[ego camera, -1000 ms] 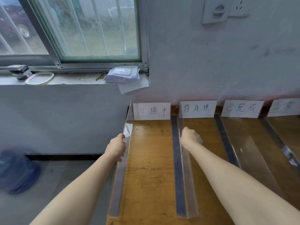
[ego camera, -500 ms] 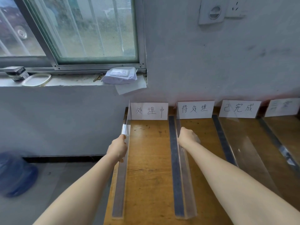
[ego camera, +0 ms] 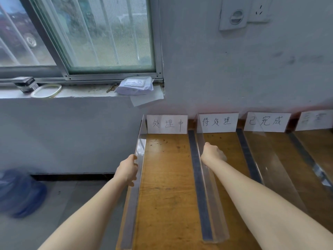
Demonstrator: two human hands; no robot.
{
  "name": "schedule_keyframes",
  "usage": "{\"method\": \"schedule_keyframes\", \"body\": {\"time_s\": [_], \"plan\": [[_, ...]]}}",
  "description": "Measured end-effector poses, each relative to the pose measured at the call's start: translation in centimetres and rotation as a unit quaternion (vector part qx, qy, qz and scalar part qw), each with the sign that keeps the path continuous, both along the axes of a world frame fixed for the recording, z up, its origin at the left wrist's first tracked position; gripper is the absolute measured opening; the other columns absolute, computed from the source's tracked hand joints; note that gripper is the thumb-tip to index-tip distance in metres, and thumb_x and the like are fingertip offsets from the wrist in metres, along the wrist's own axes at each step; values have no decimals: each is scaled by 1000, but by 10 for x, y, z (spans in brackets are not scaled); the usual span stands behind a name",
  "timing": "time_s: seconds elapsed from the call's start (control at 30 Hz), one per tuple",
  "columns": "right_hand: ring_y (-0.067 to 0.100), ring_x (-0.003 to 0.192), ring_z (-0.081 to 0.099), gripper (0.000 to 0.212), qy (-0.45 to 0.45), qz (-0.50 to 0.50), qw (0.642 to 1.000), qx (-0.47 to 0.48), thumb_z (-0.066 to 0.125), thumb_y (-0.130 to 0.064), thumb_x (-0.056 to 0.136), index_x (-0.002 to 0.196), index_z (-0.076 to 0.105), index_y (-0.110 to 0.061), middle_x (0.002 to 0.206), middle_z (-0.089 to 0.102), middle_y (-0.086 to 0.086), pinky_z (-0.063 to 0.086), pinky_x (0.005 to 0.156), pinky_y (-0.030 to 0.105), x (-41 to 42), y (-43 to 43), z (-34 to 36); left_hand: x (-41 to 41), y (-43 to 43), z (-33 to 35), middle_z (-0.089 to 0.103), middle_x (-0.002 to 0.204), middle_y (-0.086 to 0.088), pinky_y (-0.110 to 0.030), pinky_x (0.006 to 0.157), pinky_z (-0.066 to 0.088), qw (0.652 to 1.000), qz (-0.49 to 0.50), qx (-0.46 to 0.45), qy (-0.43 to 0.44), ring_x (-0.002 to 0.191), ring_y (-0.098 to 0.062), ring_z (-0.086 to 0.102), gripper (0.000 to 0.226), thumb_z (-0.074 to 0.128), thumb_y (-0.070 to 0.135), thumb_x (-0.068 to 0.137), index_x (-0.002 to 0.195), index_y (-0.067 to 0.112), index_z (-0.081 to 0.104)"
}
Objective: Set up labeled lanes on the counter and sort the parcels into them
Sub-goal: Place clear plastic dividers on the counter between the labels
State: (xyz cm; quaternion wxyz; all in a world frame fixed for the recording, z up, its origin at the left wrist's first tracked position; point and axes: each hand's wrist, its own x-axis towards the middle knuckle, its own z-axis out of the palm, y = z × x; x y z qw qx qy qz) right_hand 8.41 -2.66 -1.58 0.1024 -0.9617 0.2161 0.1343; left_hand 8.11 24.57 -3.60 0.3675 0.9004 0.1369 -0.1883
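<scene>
A wooden counter [ego camera: 165,192] runs up to the wall, split into lanes by clear acrylic dividers. My left hand [ego camera: 127,170] grips the top edge of the leftmost divider [ego camera: 139,150] at the counter's left edge. My right hand [ego camera: 212,154] holds the second divider [ego camera: 210,195], fingers curled over its top. White handwritten labels stand against the wall: first label [ego camera: 167,124], second label [ego camera: 217,122], third label [ego camera: 266,122], and a blurred fourth label [ego camera: 314,120]. No parcels show on the counter.
Two more clear dividers [ego camera: 273,170] lean further right. Dark tape strips [ego camera: 198,177] run along the lanes. On the windowsill lie a wipes pack [ego camera: 135,85], a tape ring [ego camera: 46,90] and a stapler [ego camera: 25,84]. A blue water jug [ego camera: 19,192] lies on the floor at left.
Both hands stay on their dividers. The view has shifted slightly; the left divider stands a little more upright along the counter edge.
</scene>
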Motion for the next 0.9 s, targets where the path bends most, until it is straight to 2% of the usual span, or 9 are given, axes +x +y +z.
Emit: {"method": "schedule_keyframes", "body": {"time_s": [0.13, 0.3, 0.47, 0.67, 0.8, 0.9], "plan": [[23, 89, 59, 41, -5, -4, 1000, 12, 48, -12, 96, 136, 37, -11, 112, 61, 12, 48, 66, 31, -5, 2, -1, -9, -4, 0, 54, 114, -9, -47, 70, 60, 1000, -3, 8, -1, 86, -32, 65, 44, 32, 12, 98, 140, 19, 36], [23, 93, 61, 47, -10, -1, 1000, 23, 49, -15, 98, 141, 32, -10, 115, 61, 12, 48, 65, 30, -14, 2, -6, -17, -16, 2, 58, 112, -11, -45, 71, 60, 999, -21, 30, -8, 84, -30, 65, 59, 38, 11, 90, 146, 23, 27], [24, 98, 61, 48, -9, 13, 1000, 23, 46, -10, 97, 142, 32, -11, 117, 61, 13, 49, 70, 31, -24, -2, -6, -21, -19, 5, 54, 111, -9, -48, 78, 57, 999, -19, 32, -15, 91, -32, 63, 46, 34, 10, 93, 139, 16, 39], [25, 99, 62, 53, -8, 15, 1000, 15, 47, -6, 95, 145, 30, -11, 119, 60, 14, 52, 72, 32, -26, -1, -6, -21, -19, 7, 51, 124, -12, -49, 75, 58, 1000, -22, 8, -14, 92, -32, 63, 50, 32, 9, 96, 145, 19, 33], [24, 93, 63, 52, -9, 13, 1000, 20, 47, -7, 95, 144, 29, -11, 115, 62, 13, 49, 63, 29, -27, 0, -8, -19, -19, 7, 50, 113, -7, -49, 74, 59, 1000, -25, 9, -11, 92, -31, 63, 50, 33, 10, 97, 146, 20, 30], [23, 88, 61, 51, -7, 7, 1000, 24, 46, -8, 95, 143, 29, -11, 112, 62, 12, 43, 56, 28, -27, -1, -8, -19, -19, 9, 52, 113, -9, -44, 72, 59, 999, -33, 12, -8, 90, -30, 63, 53, 37, 13, 97, 148, 22, 25]]}}
